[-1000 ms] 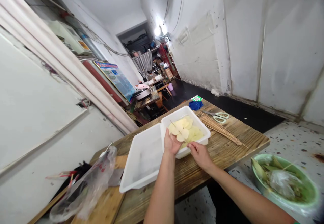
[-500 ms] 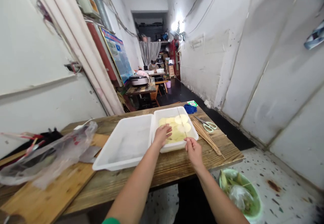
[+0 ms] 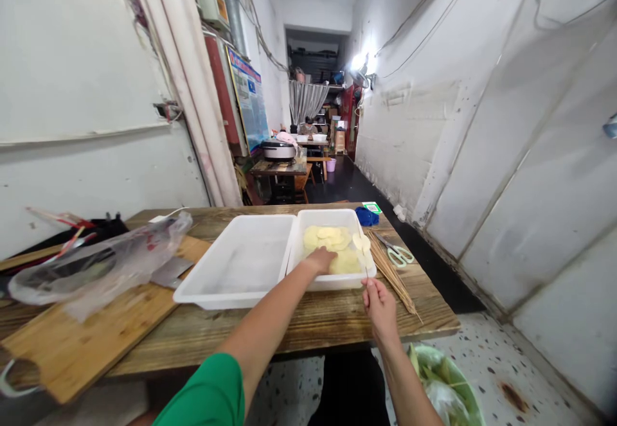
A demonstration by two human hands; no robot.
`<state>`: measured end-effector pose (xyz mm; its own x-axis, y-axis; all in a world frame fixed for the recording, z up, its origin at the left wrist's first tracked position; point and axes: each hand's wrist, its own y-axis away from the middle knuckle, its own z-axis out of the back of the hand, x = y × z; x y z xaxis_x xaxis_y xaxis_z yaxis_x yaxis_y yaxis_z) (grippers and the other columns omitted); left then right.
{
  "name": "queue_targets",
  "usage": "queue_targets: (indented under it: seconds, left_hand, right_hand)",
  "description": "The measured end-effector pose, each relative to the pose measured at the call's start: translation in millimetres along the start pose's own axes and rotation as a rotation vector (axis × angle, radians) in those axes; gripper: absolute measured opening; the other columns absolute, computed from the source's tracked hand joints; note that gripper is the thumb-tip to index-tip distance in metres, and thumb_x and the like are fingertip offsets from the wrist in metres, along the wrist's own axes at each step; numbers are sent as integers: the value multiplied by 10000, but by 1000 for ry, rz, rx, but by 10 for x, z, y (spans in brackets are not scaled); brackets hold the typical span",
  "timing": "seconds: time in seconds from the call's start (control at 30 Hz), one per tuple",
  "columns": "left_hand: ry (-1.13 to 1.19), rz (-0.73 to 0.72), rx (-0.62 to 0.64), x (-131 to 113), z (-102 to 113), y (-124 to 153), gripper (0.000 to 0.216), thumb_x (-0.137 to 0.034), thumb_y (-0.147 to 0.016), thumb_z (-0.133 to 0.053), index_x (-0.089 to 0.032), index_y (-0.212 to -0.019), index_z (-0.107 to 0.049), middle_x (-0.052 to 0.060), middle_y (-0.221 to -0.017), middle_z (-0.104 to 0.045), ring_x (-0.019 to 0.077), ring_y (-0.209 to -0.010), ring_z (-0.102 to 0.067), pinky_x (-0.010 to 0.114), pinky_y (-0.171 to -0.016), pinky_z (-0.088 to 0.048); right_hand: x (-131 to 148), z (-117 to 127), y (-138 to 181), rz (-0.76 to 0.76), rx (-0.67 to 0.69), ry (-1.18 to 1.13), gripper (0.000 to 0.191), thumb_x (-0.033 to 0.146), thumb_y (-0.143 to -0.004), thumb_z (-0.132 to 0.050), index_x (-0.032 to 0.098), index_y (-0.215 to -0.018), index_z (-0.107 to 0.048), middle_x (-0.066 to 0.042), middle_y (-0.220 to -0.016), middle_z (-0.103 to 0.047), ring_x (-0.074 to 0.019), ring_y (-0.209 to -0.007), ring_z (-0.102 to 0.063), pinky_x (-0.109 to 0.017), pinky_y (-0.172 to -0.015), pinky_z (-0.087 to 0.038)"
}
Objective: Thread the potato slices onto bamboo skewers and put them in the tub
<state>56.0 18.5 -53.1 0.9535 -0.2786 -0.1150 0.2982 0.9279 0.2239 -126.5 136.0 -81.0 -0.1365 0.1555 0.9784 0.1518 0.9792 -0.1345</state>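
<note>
My right hand (image 3: pixel 380 304) pinches the lower end of a thin wooden skewer (image 3: pixel 366 272) at the front right corner of a white plastic tub (image 3: pixel 332 281). Pale yellow round slices (image 3: pixel 361 242), like potato, are threaded on the skewer along the tub's right side. Inside that tub, more potato slices (image 3: pixel 328 236) lie overlapping in what looks like water. My left hand (image 3: pixel 322 260) reaches over the front left of this tub, fingers stretched down at the slices, their tips partly hidden. A second white tub (image 3: pixel 236 259), with nothing in it, stands against its left side.
Bare wooden skewers (image 3: pixel 393 275) lie right of the tubs, beside green-handled scissors (image 3: pixel 399 256) and a blue cloth (image 3: pixel 367 216). At left are a cutting board (image 3: pixel 96 336) and a plastic bag (image 3: pixel 120 259). A green basin (image 3: pixel 450 374) stands on the floor. Far back, a person (image 3: pixel 308 128) sits.
My left hand has moved down to the slices in the tub. The skewer with its slices has shifted to the tub's right side, still in my right hand. The camera view has turned left.
</note>
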Motion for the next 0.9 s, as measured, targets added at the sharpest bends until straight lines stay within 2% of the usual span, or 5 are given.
queue_targets:
  seconds: [0.13,0.3,0.43,0.67,0.9]
  left_hand:
    - [101,-73,-63,-38,4,12,556,-232,-641,-695,-207,-1189,-602,108,-1164,-623,264,-1064,-575,287,-851,-440]
    - [240,-287,24,-37,17,21,311,-127,-625,-653,-215,-919,-705,26,-888,-698,205,-845,-628,240,-710,-444]
    - [703,-120,-208,-11,18,26,91,-244,-668,-684,-157,-660,-656,18,-673,-661,182,-689,-630,248,-635,-466]
    - [1759,104,-340,54,138,67,99,-177,-773,-658,-125,-857,-654,76,-809,-687,165,-730,-679,251,-645,-532]
    - [2050,131,-343,117,186,93,123,-129,-792,-633,-131,-913,-611,95,-910,-673,173,-787,-681,302,-724,-547]
  right_hand:
    - [-23,18,9,-4,-10,12,435,568,-783,-547,144,-865,-595,72,-491,-407,-82,-434,-307,-217,-424,-218]
    - [-33,3,38,-23,19,29,443,579,-775,-554,146,-858,-595,75,-486,-405,-80,-429,-298,-213,-420,-212]
    - [4,13,63,2,18,67,448,576,-783,-545,139,-862,-602,72,-477,-405,-85,-434,-321,-212,-426,-237]
    - [72,122,186,102,83,331,437,538,-803,-534,134,-895,-670,39,-462,-456,-122,-448,-417,-232,-449,-331]
    - [151,159,275,151,101,417,389,494,-820,-526,157,-906,-699,9,-480,-507,-157,-502,-488,-242,-465,-373]
